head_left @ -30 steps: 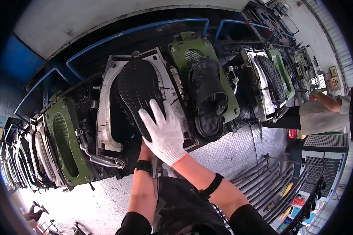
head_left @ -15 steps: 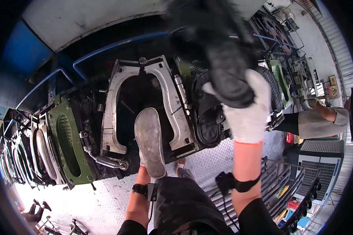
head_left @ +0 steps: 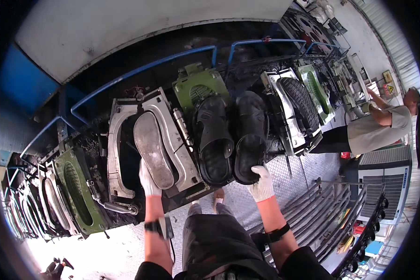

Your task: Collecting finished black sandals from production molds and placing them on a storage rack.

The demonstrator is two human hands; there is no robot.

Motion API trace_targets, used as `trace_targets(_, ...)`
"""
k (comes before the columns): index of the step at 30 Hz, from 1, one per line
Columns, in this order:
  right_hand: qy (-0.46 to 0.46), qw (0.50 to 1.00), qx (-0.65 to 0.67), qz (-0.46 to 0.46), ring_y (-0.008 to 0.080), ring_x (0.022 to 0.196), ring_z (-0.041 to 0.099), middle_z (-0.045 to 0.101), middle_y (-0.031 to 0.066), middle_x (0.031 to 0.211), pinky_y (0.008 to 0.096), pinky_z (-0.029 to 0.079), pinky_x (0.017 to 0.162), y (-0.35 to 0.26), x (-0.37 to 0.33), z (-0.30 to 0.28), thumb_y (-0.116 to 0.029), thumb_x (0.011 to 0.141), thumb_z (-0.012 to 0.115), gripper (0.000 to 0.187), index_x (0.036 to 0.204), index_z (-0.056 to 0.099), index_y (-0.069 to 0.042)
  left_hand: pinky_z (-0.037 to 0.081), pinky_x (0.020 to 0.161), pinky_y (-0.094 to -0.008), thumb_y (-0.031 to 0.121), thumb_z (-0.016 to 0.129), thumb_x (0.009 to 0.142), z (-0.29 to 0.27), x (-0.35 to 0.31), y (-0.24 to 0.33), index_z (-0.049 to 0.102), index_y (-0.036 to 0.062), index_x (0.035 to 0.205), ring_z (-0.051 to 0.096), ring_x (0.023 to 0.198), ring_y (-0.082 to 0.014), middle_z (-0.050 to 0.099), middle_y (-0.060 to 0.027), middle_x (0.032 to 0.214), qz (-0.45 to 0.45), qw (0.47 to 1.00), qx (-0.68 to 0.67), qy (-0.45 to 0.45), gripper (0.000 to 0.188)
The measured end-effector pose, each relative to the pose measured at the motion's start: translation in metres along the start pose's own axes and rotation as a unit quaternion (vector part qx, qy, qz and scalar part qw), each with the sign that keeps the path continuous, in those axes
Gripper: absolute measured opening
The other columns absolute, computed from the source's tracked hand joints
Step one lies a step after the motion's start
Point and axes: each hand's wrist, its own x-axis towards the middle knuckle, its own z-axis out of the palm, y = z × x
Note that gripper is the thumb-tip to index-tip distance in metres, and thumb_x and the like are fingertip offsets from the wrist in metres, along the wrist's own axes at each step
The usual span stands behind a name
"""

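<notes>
My left hand (head_left: pixel 149 181), in a white knit glove, is closed on a worn grey sole-shaped plate (head_left: pixel 150 147); its fingers are mostly hidden behind the plate. The plate slants over the opening of a silver metal mould frame (head_left: pixel 119 144). My right hand (head_left: pixel 262 184), gloved too, grips the heel end of a black sandal (head_left: pixel 251 135), thumb on the footbed. Close beside it on the left lies a second black sandal (head_left: pixel 214 135). This one partly covers a green mould half (head_left: pixel 198 84) with a ribbed sole cavity.
Another green mould (head_left: pixel 79 191) sits at the left, and a silver mould with a black treaded sole (head_left: pixel 298 100) at the right. Blue rails (head_left: pixel 140 72) run behind. A person (head_left: pixel 378 128) stands at the far right. Near my right arm is a metal-bar rack (head_left: pixel 308 210).
My right hand has lowered the black sandal from up high to beside the other one. My left hand has shifted left and away with the sole-shaped plate, now over the silver frame.
</notes>
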Motion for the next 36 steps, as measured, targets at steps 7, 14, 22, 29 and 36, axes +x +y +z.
trace_targets(7, 0.048, 0.925, -0.373, -0.054, 0.0194, 0.103, 0.06, 0.065, 0.0127, 0.111, 0.0292, 0.046, 0.092, -0.027, -0.009, 0.012, -0.013, 0.078, 0.065, 0.053, 0.126, 0.051, 0.004, 0.052, 0.073, -0.0332, 0.014, 0.056, 0.09, 0.149, -0.14, 0.06, 0.06, 0.0029, 0.116, 0.066, 0.082, -0.0251, 0.067, -0.0155, 0.091, 0.243, 0.754, 0.566, -0.227, 0.028)
trace_targets(14, -0.052, 0.872, -0.487, -0.024, 0.0265, 0.107, 0.054, 0.051, 0.0194, 0.129, 0.0351, 0.045, 0.088, -0.021, -0.012, 0.027, -0.028, 0.079, 0.066, 0.083, 0.147, 0.028, 0.002, 0.05, 0.06, -0.0473, 0.026, 0.049, 0.097, 0.219, -0.04, 0.007, 0.066, 0.0004, 0.093, 0.064, 0.071, -0.0377, 0.063, -0.0232, 0.078, 0.392, 0.337, 0.819, -0.248, 0.032)
trace_targets(22, 0.004, 0.894, -0.447, 0.021, 0.018, 0.081, 0.062, 0.065, 0.0042, 0.091, 0.0345, 0.051, 0.072, -0.052, -0.098, -0.194, -0.015, 0.088, 0.056, 0.021, 0.107, 0.06, -0.006, 0.038, 0.05, -0.0435, 0.008, 0.059, 0.072, 0.325, -0.215, -0.042, 0.053, 0.0073, 0.056, 0.055, 0.051, -0.0311, 0.046, -0.0119, 0.048, 0.604, 0.2, 0.619, -0.46, 0.018)
trace_targets(29, 0.121, 0.969, 0.075, -0.2, 0.0351, 0.118, 0.056, 0.059, 0.0221, 0.126, 0.0395, 0.042, 0.101, -0.037, -0.184, -0.354, -0.044, 0.084, 0.062, 0.062, 0.135, 0.053, -0.01, 0.042, 0.043, -0.0448, 0.03, 0.065, 0.078, 0.443, -0.489, -0.239, 0.055, 0.0085, 0.046, 0.053, 0.042, -0.034, 0.052, -0.0142, 0.048, 0.422, 0.255, 0.284, -0.822, 0.039)
trace_targets(36, 0.259, 0.906, -0.28, -0.183, 0.0263, 0.105, 0.058, 0.062, 0.0152, 0.119, 0.0412, 0.042, 0.096, -0.13, -0.249, -0.38, -0.024, 0.089, 0.06, 0.032, 0.112, 0.059, -0.003, 0.054, 0.059, -0.0455, 0.034, 0.056, 0.089, 0.492, -0.726, -0.397, 0.071, 0.0044, 0.075, 0.067, 0.066, -0.0361, 0.066, -0.0169, 0.069, 0.324, 0.117, 0.31, -0.886, 0.036)
